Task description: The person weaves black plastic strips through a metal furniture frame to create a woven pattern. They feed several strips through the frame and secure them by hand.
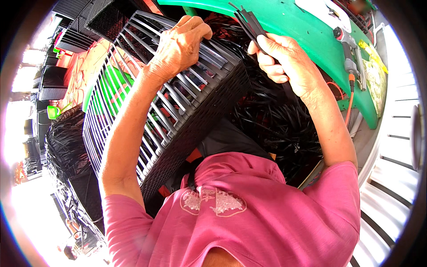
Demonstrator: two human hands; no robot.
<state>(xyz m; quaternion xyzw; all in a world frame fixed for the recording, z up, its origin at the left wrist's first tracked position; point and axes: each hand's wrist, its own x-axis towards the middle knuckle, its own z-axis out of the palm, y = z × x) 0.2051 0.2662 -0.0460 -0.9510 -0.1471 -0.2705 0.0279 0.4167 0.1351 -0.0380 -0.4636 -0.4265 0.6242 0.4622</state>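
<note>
A dark woven furniture piece (189, 131) with long parallel slats lies tilted across my lap. My left hand (178, 49) is over its far edge, the fingers curled and closed; whatever they hold is hidden under them. To the right of the piece, my right hand (284, 60) is closed around a bundle of flat black strips (251, 23). The strips' ends stick up and to the left above the fingers, held apart from the woven piece.
Loose black strips (275, 120) heap on the floor to the right. Beyond is a green table (293, 26) bearing a grey hand tool (348, 55) with an orange hose (350, 104). White slats (396, 178) stand at the right edge. More black woven pieces (106, 20) are at the far left.
</note>
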